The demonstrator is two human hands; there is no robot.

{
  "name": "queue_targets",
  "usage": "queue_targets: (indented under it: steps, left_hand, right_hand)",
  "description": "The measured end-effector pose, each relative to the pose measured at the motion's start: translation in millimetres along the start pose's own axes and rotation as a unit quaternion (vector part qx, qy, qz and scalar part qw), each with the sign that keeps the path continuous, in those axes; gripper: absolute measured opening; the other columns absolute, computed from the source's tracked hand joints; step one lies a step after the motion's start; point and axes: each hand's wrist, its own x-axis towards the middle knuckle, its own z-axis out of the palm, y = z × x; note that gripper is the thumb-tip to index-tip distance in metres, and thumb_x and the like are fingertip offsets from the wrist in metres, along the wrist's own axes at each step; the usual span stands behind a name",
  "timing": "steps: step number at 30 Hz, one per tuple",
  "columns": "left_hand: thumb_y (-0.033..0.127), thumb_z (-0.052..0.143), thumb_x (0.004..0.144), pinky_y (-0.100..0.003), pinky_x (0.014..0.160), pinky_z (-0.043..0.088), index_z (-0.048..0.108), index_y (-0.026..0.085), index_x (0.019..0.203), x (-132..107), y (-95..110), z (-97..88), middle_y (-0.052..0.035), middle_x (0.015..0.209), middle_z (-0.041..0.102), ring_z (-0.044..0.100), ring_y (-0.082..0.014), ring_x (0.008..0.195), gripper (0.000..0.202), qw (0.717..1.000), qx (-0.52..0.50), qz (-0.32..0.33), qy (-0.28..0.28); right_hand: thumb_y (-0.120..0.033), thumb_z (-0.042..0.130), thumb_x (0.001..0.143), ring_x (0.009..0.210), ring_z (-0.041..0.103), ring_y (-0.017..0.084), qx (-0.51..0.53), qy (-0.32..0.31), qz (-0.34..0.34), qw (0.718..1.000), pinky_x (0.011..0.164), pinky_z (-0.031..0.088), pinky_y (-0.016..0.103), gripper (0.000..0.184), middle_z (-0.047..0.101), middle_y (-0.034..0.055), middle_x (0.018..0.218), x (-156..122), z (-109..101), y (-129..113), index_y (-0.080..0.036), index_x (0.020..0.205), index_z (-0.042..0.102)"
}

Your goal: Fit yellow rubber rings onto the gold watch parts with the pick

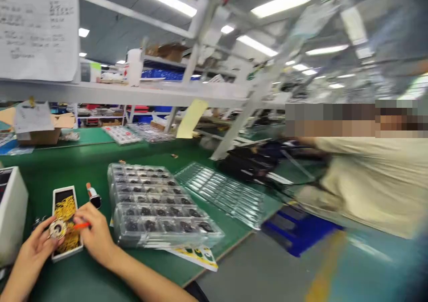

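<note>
My left hand [38, 244] pinches a small round gold-and-white part [57, 229], which looks like a watch case, between thumb and fingers. In my right hand [96, 235] is a slim orange-red tool [82, 225]; its exact kind is not clear. Both hands are over a narrow white tray [67, 255] filled with small yellow rings [65, 208]. Just behind the right hand lies a wristwatch [94, 198] with an orange strap. To the right of that hand stands a stack of clear compartment trays [160, 204] holding dark round parts.
An empty-looking clear plastic tray [224, 193] lies right of the stack. A white box [11, 213] stands at the left edge. The green bench [154, 266] ends at a slanting right edge. A blue stool [297, 230] and a seated person [371, 181] are beyond it.
</note>
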Motion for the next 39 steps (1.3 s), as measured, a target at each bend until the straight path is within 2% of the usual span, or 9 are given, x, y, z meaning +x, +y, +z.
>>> queue_targets:
  steps: [2, 5, 11, 16, 23, 29, 39]
  left_hand:
    - [0.040, 0.086, 0.048, -0.036, 0.084, 0.056, 0.056, 0.016, 0.113, -8, 9, 9.0, -0.0110, 0.094, 0.075, 0.070, -0.0288, 0.091, 0.075, 1.000, -0.005, 0.006, -0.012]
    - [0.033, 0.083, 0.054, -0.036, 0.086, 0.054, 0.056, 0.016, 0.111, -14, 11, 15.8, -0.0104, 0.096, 0.073, 0.070, -0.0252, 0.089, 0.066, 0.999, -0.012, 0.011, -0.028]
    - [0.019, 0.075, 0.062, -0.030, 0.083, 0.052, 0.057, 0.016, 0.111, -19, 1, 17.0, -0.0070, 0.097, 0.072, 0.069, -0.0171, 0.083, 0.052, 0.998, -0.025, 0.016, -0.051]
    - [0.018, 0.070, 0.068, -0.029, 0.081, 0.051, 0.056, 0.017, 0.115, -23, 1, 18.2, -0.0060, 0.094, 0.070, 0.067, -0.0164, 0.082, 0.049, 0.997, -0.007, 0.020, -0.073]
    - [0.015, 0.066, 0.073, -0.027, 0.080, 0.050, 0.055, 0.016, 0.114, -24, -1, 19.2, -0.0062, 0.095, 0.068, 0.066, -0.0153, 0.083, 0.042, 0.995, -0.004, 0.027, -0.098]
    - [0.009, 0.063, 0.074, -0.028, 0.084, 0.050, 0.053, 0.015, 0.114, -25, 1, 22.0, -0.0058, 0.097, 0.068, 0.066, -0.0134, 0.084, 0.041, 0.994, -0.008, 0.014, -0.106]
    - [0.005, 0.061, 0.072, -0.027, 0.082, 0.048, 0.054, 0.016, 0.108, -23, -2, 22.6, -0.0042, 0.093, 0.068, 0.066, -0.0136, 0.084, 0.039, 0.994, -0.028, 0.020, -0.107]
  right_hand:
    - [-0.024, 0.051, 0.083, 0.075, 0.056, 0.013, 0.062, -0.003, 0.058, 0.996, 0.069, 0.045, 0.024, 0.018, 0.060, 0.0027, 0.078, 1, -4, -1, -0.018, 0.073, 0.064]
    - [-0.031, 0.055, 0.083, 0.069, 0.052, 0.012, 0.110, -0.036, 0.115, 0.987, 0.062, 0.041, 0.024, 0.020, 0.056, 0.0016, 0.077, 0, -7, 4, -0.018, 0.071, 0.063]
    - [-0.037, 0.063, 0.077, 0.062, 0.043, 0.011, 0.132, -0.084, 0.179, 0.971, 0.059, 0.037, 0.026, 0.020, 0.055, 0.0022, 0.082, -8, -9, 4, -0.018, 0.071, 0.065]
    - [-0.037, 0.063, 0.076, 0.057, 0.039, 0.010, 0.122, -0.108, 0.209, 0.964, 0.052, 0.034, 0.025, 0.019, 0.055, 0.0027, 0.085, -12, -8, -5, -0.019, 0.070, 0.065]
    - [-0.035, 0.062, 0.076, 0.054, 0.037, 0.009, 0.121, -0.111, 0.218, 0.962, 0.049, 0.032, 0.025, 0.019, 0.055, 0.0028, 0.080, -13, -6, -7, -0.019, 0.066, 0.065]
    - [-0.030, 0.062, 0.075, 0.054, 0.038, 0.009, 0.085, -0.086, 0.212, 0.970, 0.050, 0.033, 0.024, 0.017, 0.056, 0.0022, 0.077, -13, -5, -15, -0.018, 0.063, 0.064]
    - [-0.023, 0.060, 0.077, 0.055, 0.042, 0.009, 0.030, -0.056, 0.157, 0.985, 0.050, 0.036, 0.023, 0.014, 0.058, 0.0021, 0.077, -16, 1, -13, -0.018, 0.064, 0.062]
